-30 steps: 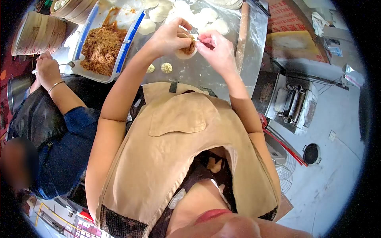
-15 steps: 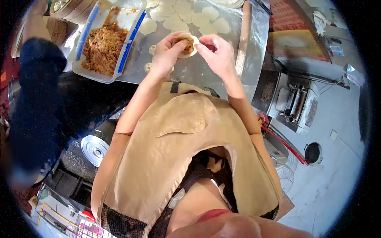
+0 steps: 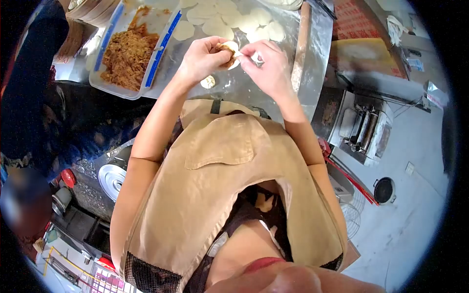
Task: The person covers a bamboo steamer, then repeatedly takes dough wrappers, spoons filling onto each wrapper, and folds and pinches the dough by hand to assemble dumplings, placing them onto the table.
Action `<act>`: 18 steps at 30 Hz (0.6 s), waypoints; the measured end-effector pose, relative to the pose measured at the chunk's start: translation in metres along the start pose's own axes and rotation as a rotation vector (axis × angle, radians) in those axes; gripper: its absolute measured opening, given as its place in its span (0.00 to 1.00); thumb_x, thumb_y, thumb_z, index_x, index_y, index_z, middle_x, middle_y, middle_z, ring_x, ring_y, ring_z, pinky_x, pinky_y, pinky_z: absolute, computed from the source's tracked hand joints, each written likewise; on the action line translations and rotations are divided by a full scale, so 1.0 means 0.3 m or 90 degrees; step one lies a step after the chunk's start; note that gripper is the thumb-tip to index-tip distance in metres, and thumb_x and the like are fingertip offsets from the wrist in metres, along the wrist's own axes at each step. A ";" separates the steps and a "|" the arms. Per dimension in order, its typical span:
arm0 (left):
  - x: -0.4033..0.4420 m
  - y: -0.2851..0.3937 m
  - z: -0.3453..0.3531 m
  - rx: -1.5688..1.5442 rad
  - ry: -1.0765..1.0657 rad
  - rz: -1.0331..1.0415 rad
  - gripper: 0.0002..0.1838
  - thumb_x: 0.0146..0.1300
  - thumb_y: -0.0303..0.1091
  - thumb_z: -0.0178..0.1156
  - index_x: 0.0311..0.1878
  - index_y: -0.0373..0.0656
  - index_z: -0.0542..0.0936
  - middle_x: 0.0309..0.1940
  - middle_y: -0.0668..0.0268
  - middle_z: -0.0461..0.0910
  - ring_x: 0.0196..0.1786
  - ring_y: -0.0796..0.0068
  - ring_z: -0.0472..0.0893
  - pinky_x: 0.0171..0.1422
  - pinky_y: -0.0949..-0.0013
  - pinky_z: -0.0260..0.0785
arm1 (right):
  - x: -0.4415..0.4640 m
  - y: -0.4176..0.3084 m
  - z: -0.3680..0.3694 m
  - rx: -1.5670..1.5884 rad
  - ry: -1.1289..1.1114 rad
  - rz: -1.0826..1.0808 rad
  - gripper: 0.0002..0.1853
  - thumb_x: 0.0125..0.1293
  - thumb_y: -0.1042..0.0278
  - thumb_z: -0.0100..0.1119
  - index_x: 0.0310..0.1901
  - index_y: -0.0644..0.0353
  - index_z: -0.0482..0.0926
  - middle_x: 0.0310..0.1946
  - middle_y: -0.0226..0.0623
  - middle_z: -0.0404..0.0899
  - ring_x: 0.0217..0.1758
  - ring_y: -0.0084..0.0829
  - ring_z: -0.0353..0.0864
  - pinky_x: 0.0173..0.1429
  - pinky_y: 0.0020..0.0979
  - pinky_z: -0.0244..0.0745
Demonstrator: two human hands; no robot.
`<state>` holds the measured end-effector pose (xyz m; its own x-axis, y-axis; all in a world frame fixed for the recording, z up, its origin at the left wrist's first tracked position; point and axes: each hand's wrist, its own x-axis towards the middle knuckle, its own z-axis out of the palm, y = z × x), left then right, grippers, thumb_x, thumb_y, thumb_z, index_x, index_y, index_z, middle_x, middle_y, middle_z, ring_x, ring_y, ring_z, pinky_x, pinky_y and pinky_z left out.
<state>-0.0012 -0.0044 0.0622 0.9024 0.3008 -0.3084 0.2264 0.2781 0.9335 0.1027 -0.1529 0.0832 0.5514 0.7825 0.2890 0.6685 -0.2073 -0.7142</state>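
Note:
Between my hands, above the metal table [image 3: 244, 90], is a filled bun [image 3: 234, 47], its pale dough wrapper partly gathered around brown filling. My left hand [image 3: 202, 59] cups it from the left, thumb over the filling. On the right, my right hand [image 3: 268, 67] pinches the wrapper's edge between thumb and fingers. A small pleated bun [image 3: 207, 82] lies on the table below my left hand. Several flat round dough wrappers [image 3: 215, 27] spread over the table beyond my hands. Left of them stands a clear plastic container [image 3: 163, 50] with shredded brown filling [image 3: 126, 61].
A wooden rolling pin [image 3: 300, 51] lies along the table's right side. Bamboo steamers [image 3: 87, 12] stand at the far left. Close on my left is another person's dark sleeve [image 3: 41, 49]. A roller machine [image 3: 362, 128] sits off the table to the right.
My right fingers have shifted along the bun's edge, and the wrapper is drawn further around the filling. The person on the left has moved their arm and body.

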 end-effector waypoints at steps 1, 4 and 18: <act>0.000 0.014 -0.001 0.025 -0.020 -0.001 0.13 0.62 0.27 0.55 0.48 0.31 0.77 0.33 0.67 0.80 0.33 0.83 0.76 0.39 0.79 0.69 | 0.008 0.001 0.008 -0.018 0.024 -0.031 0.04 0.52 0.73 0.64 0.30 0.61 0.81 0.28 0.35 0.80 0.35 0.35 0.78 0.41 0.33 0.73; 0.012 -0.001 -0.001 0.080 -0.046 -0.005 0.14 0.61 0.27 0.55 0.48 0.30 0.76 0.31 0.68 0.78 0.32 0.84 0.75 0.37 0.80 0.68 | -0.005 0.015 0.001 -0.068 0.035 -0.091 0.06 0.52 0.73 0.64 0.32 0.61 0.81 0.28 0.35 0.80 0.35 0.35 0.78 0.41 0.34 0.73; -0.009 0.055 -0.020 -0.118 -0.082 0.012 0.20 0.67 0.34 0.50 0.58 0.32 0.72 0.46 0.59 0.79 0.47 0.75 0.79 0.50 0.72 0.73 | -0.024 0.011 0.001 0.093 0.041 0.108 0.08 0.56 0.72 0.64 0.36 0.64 0.81 0.28 0.38 0.81 0.26 0.25 0.80 0.32 0.25 0.75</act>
<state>-0.0022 0.0049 0.0774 0.9482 0.1913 -0.2538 0.1483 0.4399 0.8857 0.1007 -0.1591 0.0785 0.6836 0.7038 0.1933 0.4865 -0.2419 -0.8396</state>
